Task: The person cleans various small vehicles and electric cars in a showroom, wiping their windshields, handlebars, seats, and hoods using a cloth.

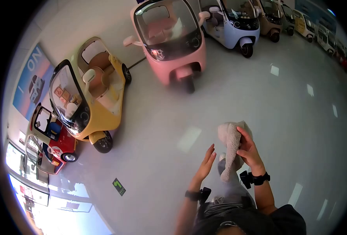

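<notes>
A beige, fluffy cloth (pixel 231 147) hangs folded from my right hand (pixel 248 149), whose thumb and fingers are closed on its upper right part. The cloth's lower end dangles over my legs and partly hides them. To the left of the cloth, apart from it, my left hand (pixel 207 163) is held up with its fingers stretched out and nothing in it. Dark bands with small black devices are on both wrists.
A pink three-wheeler (pixel 171 58) stands ahead, with a yellow one (pixel 103 115) and a small red vehicle (pixel 64 141) to the left. A light-blue three-wheeler (pixel 236 27) and several others line the back right. A green floor sticker (pixel 118 187) lies at lower left.
</notes>
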The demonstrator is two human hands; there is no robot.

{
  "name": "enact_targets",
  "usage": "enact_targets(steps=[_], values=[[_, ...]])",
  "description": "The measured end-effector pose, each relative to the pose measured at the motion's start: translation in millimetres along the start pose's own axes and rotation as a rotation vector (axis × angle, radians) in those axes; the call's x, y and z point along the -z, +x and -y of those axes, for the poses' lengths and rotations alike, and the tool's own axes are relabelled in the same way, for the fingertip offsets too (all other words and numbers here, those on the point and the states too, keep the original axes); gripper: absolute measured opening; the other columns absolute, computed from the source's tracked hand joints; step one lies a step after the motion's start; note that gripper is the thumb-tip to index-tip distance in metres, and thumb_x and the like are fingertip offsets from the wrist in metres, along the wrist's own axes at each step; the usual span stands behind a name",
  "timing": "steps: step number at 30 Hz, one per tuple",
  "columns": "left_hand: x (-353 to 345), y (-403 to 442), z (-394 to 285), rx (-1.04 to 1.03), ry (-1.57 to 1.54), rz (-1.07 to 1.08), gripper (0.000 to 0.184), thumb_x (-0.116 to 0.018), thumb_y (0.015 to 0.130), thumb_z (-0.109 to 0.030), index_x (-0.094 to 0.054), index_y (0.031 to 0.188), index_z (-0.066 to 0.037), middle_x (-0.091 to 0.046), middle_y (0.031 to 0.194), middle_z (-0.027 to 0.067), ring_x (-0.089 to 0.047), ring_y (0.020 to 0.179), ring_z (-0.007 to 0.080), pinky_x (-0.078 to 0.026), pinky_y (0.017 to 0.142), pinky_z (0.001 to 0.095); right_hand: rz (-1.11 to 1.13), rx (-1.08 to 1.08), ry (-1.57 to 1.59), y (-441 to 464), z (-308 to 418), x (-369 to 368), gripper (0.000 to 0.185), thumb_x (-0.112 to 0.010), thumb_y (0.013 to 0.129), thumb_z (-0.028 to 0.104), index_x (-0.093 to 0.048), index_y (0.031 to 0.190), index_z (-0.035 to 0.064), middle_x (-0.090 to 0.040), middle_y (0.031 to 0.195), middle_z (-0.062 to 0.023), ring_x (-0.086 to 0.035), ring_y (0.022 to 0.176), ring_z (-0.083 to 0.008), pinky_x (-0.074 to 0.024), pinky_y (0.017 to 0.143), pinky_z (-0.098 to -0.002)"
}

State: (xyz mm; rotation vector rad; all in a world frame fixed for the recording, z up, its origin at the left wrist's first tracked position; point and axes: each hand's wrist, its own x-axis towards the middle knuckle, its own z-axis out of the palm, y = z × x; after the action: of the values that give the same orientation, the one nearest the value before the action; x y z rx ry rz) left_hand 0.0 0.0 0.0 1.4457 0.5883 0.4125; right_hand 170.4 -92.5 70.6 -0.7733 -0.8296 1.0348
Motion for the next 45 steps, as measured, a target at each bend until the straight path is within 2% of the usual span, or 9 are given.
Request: enact_targets(steps=[5,11,13,18,27,32,35,39,45], values=[[47,124,54,0.133,-0.304,-0.016,0.064,-0.036,0.093,-0.045,-0.023,0.138,-0.002,-0.041,0.131,0.0143,-0.042,0.118,0.0207,-0.034,0.098,0.0353,0.081,-0.088,0.240,110,-33,61,0.072,-0.075,0.068,0.022,-0.040,0.128,0.0054,-0.043,0.123,-0.0074,-0.045,0.110,-0.0187,-0.0368,0.094,-0.0299],[99,263,-99,-0.024,-0.063,-0.324,0.040,-0.056,0.087,-0.026,-0.051,0.113,0.004,-0.060,0.103,0.0069,-0.055,0.091,0.0155,-0.044,0.079,0.0293,0.075,0.200,-0.069,297,22,108,0.090,-0.078,0.065,0.026,-0.026,0.135,0.0057,-0.036,0.129,-0.0078,-0.039,0.118,-0.0195,-0.0302,0.100,-0.0332],[113,300,-129,-0.255,-0.058,-0.452,0.032,-0.055,0.088,-0.026,-0.058,0.100,0.004,-0.062,0.089,0.0062,-0.056,0.077,0.0116,-0.045,0.066,0.0283,0.136,0.209,-0.157,345,32,116,0.087,-0.071,0.070,0.009,-0.018,0.138,0.0085,-0.033,0.132,-0.0075,-0.037,0.119,-0.0184,-0.0326,0.099,-0.0325],[169,357,-140,-0.030,0.265,-0.543,0.028,-0.053,0.088,-0.024,-0.062,0.089,0.002,-0.063,0.089,0.0116,-0.057,0.077,0.0135,-0.044,0.065,0.0315,0.133,0.056,-0.448,412,31,144,0.068,-0.058,0.072,-0.010,-0.035,0.133,0.0085,-0.039,0.128,-0.0051,-0.043,0.113,-0.0158,-0.0371,0.096,-0.0309],[210,517,-138,-0.139,0.532,-0.197,0.044,-0.056,0.086,-0.020,-0.044,0.125,-0.002,-0.056,0.115,0.0119,-0.052,0.104,0.0176,-0.040,0.090,0.0310,0.060,0.242,-0.541,545,21,221,0.024,-0.060,0.073,-0.003,-0.065,0.094,0.0062,-0.056,0.095,-0.0043,-0.050,0.095,-0.0142,-0.0409,0.080,-0.0234],[234,649,-172,-0.137,0.509,0.209,0.048,-0.059,0.084,-0.025,-0.045,0.122,0.002,-0.056,0.115,0.0134,-0.053,0.107,0.0246,-0.039,0.091,0.0320,0.222,0.497,-1.051,658,52,253,0.032,-0.065,0.068,0.001,-0.065,0.099,0.0102,-0.052,0.120,-0.0092,-0.051,0.104,-0.0202,-0.0118,0.106,-0.0495],[246,718,-184,-0.233,0.294,0.173,0.042,-0.056,0.086,-0.023,-0.047,0.119,0.001,-0.057,0.113,0.0142,-0.053,0.105,0.0235,-0.040,0.090,0.0320,0.108,0.402,-1.025,718,71,263,0.039,-0.065,0.068,0.000,-0.061,0.106,0.0099,-0.056,0.115,-0.0097,-0.053,0.101,-0.0190,-0.0100,0.107,-0.0485],[263,797,-171,-0.256,0.178,-0.180,0.033,-0.051,0.087,-0.020,-0.051,0.113,0.000,-0.059,0.104,0.0148,-0.055,0.097,0.0207,-0.042,0.084,0.0311,-0.011,0.168,-0.752,787,62,304,0.045,-0.061,0.074,-0.002,-0.053,0.117,0.0060,-0.060,0.107,-0.0078,-0.058,0.080,-0.0101,-0.0402,0.090,-0.0312],[329,881,-151,0.029,0.238,-0.220,0.029,-0.047,0.091,-0.021,-0.056,0.104,0.003,-0.061,0.087,0.0092,-0.055,0.076,0.0146,-0.043,0.065,0.0283,0.034,0.045,-0.697,904,26,376,0.044,-0.058,0.078,-0.002,-0.050,0.120,0.0028,-0.058,0.076,-0.0009,-0.049,0.064,-0.0087,-0.0435,0.072,-0.0224]])
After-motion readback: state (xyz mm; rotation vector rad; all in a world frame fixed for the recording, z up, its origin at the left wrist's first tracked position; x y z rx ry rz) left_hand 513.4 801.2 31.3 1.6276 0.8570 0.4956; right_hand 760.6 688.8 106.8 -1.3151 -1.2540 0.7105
